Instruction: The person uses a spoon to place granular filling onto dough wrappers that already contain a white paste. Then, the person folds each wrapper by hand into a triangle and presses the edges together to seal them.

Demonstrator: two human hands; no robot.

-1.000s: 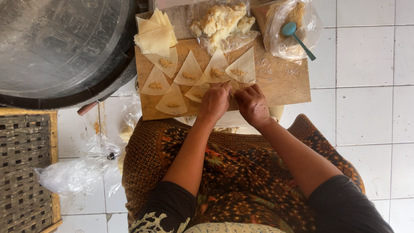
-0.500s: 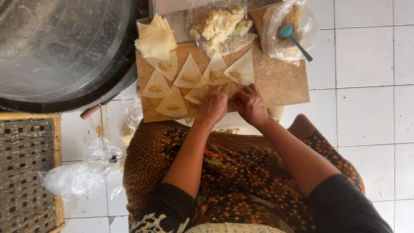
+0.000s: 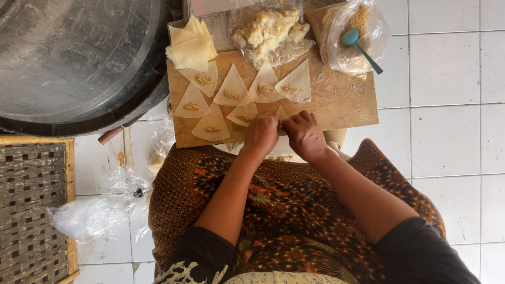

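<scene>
— On the wooden board (image 3: 342,100), what are the hands doing?
— The left hand (image 3: 261,134) and right hand (image 3: 304,134) meet at the near edge, fingers pressed together, pinching one small wrapper (image 3: 282,113) between them.
— And around it?
— Triangular wrappers with filling (image 3: 231,90) lie in rows; a stack of plain wrappers (image 3: 190,44), a bag of dough (image 3: 269,29), and a blue spoon (image 3: 359,46) sit beyond.

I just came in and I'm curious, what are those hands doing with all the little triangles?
A person's left hand and right hand pinch one triangle wrapper at the near edge of a wooden board. Six more triangles, like this one, lie flat with a dab of filling. A stack of unused wrappers, a bag of pale lumps and a bag with a blue spoon sit at the far side.
</scene>
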